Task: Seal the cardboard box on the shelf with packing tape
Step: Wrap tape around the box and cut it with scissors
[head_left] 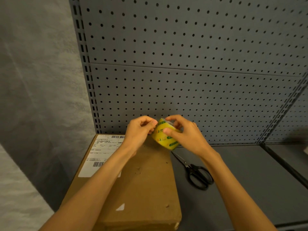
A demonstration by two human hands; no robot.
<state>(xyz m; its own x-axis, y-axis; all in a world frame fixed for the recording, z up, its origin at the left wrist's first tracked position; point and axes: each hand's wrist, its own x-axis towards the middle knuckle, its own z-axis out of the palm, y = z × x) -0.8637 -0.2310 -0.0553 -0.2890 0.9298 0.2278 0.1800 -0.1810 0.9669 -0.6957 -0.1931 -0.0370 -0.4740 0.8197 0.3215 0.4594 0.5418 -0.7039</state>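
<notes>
Grey pegboard backs shelf. Tape roll held above cardboard box far end: right hand grips roll, left hand pinches at its edge. Roll prob. light, stiff, slick; film clingy. Scissors right of box.

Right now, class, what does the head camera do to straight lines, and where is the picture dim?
Head view: the wide lens bows the pegboard and its uprights; light is low and warm, the shelf dark around the scissors; label print is too soft to read.
</notes>
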